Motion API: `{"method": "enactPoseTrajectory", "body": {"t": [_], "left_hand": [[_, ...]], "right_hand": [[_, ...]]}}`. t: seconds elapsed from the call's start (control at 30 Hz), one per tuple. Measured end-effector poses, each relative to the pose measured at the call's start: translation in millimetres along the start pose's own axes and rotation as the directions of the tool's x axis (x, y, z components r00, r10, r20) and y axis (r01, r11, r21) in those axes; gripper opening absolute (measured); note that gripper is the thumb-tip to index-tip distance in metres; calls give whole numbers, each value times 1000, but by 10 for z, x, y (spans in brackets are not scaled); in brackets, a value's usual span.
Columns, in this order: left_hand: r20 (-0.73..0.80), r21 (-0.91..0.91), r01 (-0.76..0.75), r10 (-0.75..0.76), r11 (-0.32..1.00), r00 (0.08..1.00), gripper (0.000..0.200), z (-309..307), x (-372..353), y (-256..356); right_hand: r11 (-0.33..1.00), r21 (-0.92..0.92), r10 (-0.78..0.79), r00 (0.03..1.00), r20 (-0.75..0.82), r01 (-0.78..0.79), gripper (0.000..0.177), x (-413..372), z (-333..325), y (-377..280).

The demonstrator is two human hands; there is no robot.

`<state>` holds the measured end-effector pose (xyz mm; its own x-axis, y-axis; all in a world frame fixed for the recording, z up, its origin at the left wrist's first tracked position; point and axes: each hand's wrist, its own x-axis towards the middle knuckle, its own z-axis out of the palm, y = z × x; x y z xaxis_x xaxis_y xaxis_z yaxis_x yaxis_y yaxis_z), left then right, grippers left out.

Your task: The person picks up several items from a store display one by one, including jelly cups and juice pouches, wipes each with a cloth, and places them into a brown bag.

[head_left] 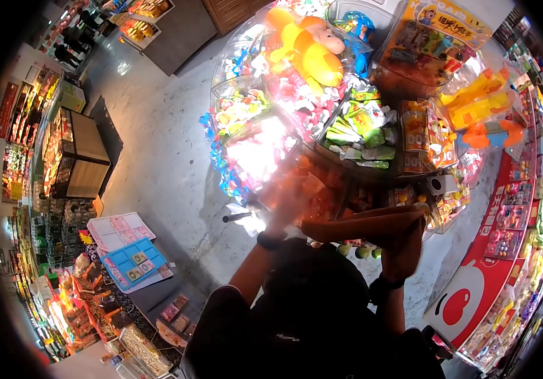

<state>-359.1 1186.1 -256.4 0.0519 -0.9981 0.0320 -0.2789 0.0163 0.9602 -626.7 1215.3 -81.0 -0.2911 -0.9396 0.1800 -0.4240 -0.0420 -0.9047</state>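
My left hand (287, 205), with a dark band at the wrist, reaches over a compartment of orange-red wrapped items (322, 189) at the near side of a round candy display (341, 151). Glare and blur hide its fingers. Over the display's near edge, my right hand (404, 243) is in shadow, bent around one end of a long brown item (353, 228) that I cannot identify. Green packets (363, 126) and orange packets (429, 136) fill compartments beyond my hands. Pink-white sweets (262, 148) lie under bright light to the left.
An orange plush toy (306, 50) tops the display's far side. A red-fronted shelf (473, 284) curves along the right. At lower left, a blue tray (133, 262) rests near snack bins. A wooden stand (85, 155) is further left; people (72, 47) are far off.
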Motion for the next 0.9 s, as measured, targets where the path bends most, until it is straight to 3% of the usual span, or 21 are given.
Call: {"method": "enactPoseTrajectory", "body": {"t": [0.03,0.1,0.13,0.17,0.23,0.3,0.37,0.43,0.57,0.7,0.73,0.83,0.9], "left_hand": [[-20,41,-17,18,999,1000,25,13,48,-217],[-101,83,57,-49,995,994,26,-17,113,-369],[-136,20,64,-61,998,989,27,21,139,-334],[-167,-44,67,-74,997,983,30,68,182,-249],[-185,245,-31,79,969,980,32,152,250,-315],[-157,383,-70,140,921,978,30,262,311,-393],[-78,501,-84,142,861,987,29,427,388,-517],[33,608,-90,87,789,996,27,650,474,-622],[176,752,-147,19,643,984,24,1044,624,-777],[27,711,-272,362,648,932,33,1334,692,-1018],[31,736,-272,370,620,929,34,1352,720,-1038],[87,748,-208,218,630,972,34,1331,751,-1074],[113,729,-124,61,673,992,34,1239,763,-1045]], "right_hand": [[822,502,282,958,55,-271,45,-14,-48,-76],[933,325,144,988,52,-153,43,-115,-92,75],[968,235,73,996,50,-83,43,-162,-111,141],[1000,-3,-20,1000,-21,20,42,-211,-90,179],[963,-252,-99,995,-24,90,41,-240,-104,151],[965,-253,-51,997,65,66,40,-162,-88,-115],[841,-525,-132,991,33,129,38,-240,-73,-233],[773,-620,-177,984,-4,136,35,-297,-98,-241],[860,-498,-190,975,-115,109,28,-356,-154,-155],[889,-449,-190,966,-174,94,26,-401,-218,-114],[891,-445,-183,968,-174,88,26,-419,-224,-104],[924,-376,-151,973,-173,77,25,-460,-229,-85],[983,-180,-63,984,-168,32,25,-448,-205,-82]]}}
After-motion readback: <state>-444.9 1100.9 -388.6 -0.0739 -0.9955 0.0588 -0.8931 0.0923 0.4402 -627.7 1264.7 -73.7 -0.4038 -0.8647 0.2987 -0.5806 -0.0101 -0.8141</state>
